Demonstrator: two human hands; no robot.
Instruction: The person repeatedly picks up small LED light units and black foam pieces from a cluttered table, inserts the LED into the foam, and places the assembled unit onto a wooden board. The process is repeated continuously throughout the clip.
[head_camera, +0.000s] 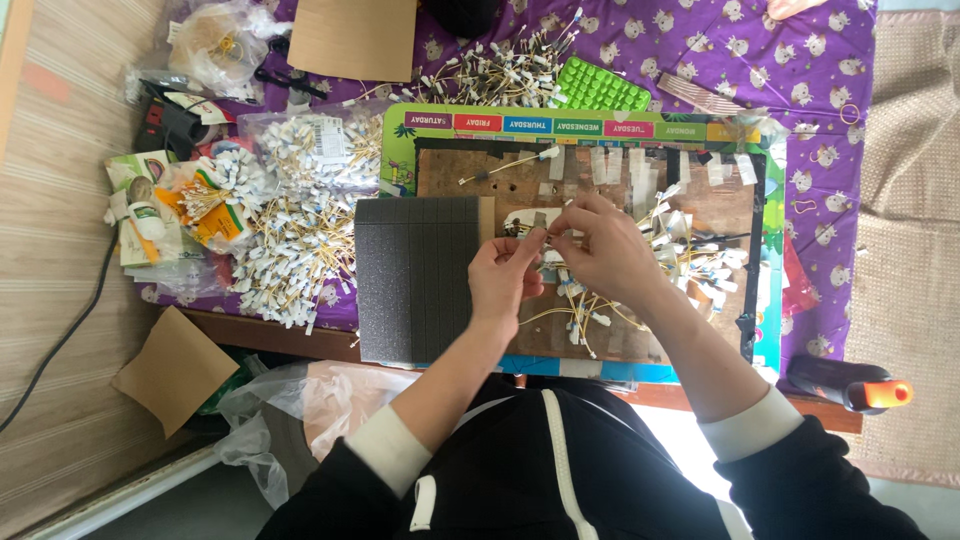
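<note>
Dozens of tagged wires (290, 255) already lie heaped well off to the left of your fingers, white tags and yellowish leads piled on the purple cloth (700, 40), with more bagged (305, 145) above them and another tangle (505, 72) up beyond your fingertips. That looks like the finished stock, and it's a big share.

Now your hands: left hand (503, 278) and right hand (607, 252) are nearly touching over the brown board (450, 175). Your left fingers (530, 240) are pinched together on one thin wire (545, 236), and your right fingers (568, 218) are closed on the same piece from the other side. What exactly they're doing to it is too small to tell: it could be a tag going on.

Just under and to the right of your right fingers sits a smaller loose bunch (690, 260), leads looping down toward your wrists. I'd judge that's the batch in hand, and it's clearly much smaller than the heap on the left. A single wire (505, 165) lies alone on the board above your fingers. Strips of pale tape (620, 165) hang in a row along the board's top edge, above your right fingers, ready to be pulled.

Immediately left of your left fingers, the dark foam block (415, 275) sits bare. The green tray (600, 88) is further up, the glue gun (850, 385) down by your right sleeve on the worktop edge.

So: plenty done, one piece clamped between both hands, a modest bunch remaining.
</note>
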